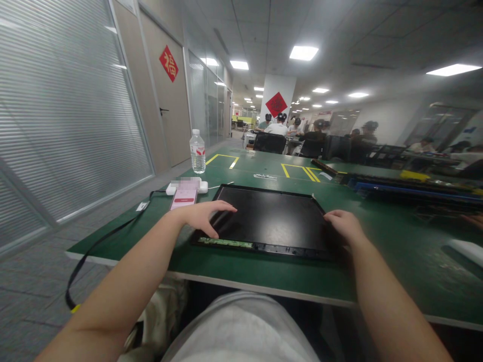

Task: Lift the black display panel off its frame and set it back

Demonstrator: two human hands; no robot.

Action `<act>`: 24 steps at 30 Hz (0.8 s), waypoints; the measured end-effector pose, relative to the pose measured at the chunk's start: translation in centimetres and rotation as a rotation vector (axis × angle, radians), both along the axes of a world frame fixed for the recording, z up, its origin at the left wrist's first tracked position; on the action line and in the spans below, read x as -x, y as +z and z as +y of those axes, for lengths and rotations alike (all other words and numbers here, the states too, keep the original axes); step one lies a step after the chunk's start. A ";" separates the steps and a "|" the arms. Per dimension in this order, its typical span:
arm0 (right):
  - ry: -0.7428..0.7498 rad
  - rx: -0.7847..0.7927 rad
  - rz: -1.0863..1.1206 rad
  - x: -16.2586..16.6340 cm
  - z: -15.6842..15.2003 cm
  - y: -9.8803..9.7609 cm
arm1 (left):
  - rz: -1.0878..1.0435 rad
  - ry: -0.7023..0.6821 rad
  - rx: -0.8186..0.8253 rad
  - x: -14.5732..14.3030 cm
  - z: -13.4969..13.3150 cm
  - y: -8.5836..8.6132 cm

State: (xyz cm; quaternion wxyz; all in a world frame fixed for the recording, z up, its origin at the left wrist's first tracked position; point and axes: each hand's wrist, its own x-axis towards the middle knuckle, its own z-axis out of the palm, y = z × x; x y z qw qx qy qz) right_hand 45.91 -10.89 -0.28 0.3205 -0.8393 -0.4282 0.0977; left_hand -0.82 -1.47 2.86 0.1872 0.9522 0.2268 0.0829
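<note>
Crosswise lies black panel — long axis left-right; my left grip wide, right grip by right edge, closure unclear.

A green bench is marked with yellow tape towards its far edge. A black screen is laid close to the near edge. By the left edge, a phone, a white power strip and, farther back, a bottle are placed. Long dark strips are heaped towards the far right corner; a white object is set at the right.
</note>
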 end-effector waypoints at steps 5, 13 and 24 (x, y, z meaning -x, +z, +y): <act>0.010 -0.013 -0.020 -0.2 0.1 -0.2 | -0.018 0.000 -0.004 -0.1 -0.1 0.2; 0.006 0.018 -0.025 0.1 0.0 0.1 | -0.049 -0.048 -0.037 -0.3 -0.2 0.2; -0.008 0.028 -0.024 0.5 -0.3 0.4 | -0.066 -0.045 -0.048 -0.3 0.0 0.1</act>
